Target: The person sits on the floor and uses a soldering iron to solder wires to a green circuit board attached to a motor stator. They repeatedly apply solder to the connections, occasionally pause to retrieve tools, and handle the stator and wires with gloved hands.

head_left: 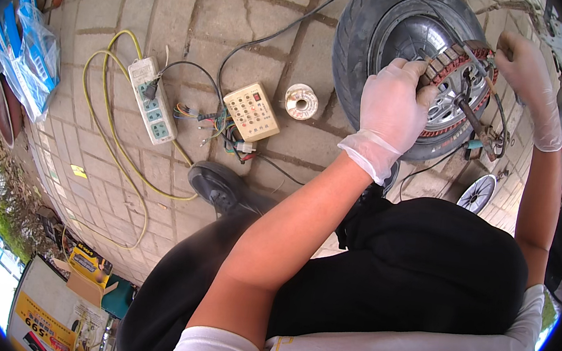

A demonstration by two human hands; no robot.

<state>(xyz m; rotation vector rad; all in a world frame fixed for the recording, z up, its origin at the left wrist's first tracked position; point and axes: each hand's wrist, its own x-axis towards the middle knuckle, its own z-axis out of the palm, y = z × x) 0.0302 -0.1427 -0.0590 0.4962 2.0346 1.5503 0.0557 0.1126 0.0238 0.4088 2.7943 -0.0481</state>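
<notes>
My left hand [389,111], in a translucent glove, grips the copper-wound motor stator [443,62] with thumb and fingers. The stator lies over the silver hub of a black-tyred wheel [349,52], with a shaft [469,115] and cables attached. My right hand [525,78], also gloved, is at the stator's upper right edge, fingers pinched; what they hold is too small to make out. Left of the wheel are a white spool [301,101] and a beige tester box [252,111] with wire leads.
A power strip [153,100] and looped yellow cable lie on the pavers. Blue bagged packages [29,60] are at far left, boxes [90,265] at lower left. A round silver part [476,194] lies below the wheel, near my knees. My shoe [218,186] rests beside the cables.
</notes>
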